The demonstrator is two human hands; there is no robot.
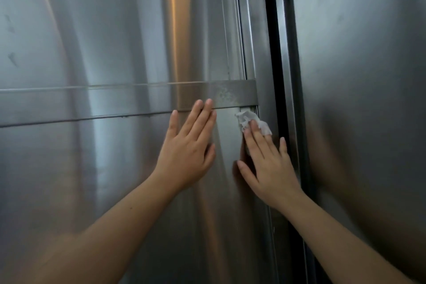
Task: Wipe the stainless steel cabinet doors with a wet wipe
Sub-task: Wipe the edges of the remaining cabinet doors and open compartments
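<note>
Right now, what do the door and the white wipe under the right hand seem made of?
Door: apparently brushed stainless steel, grey with soft, streaky reflections. Wipe: thin, crumpled white sheet, either paper or nonwoven cloth; the look leaves that open.

Brushed glossy steel cabinet door (103, 180), crumpled white paper-like wet wipe (252, 122), dull smudged steel crossbar (230, 97)
</note>
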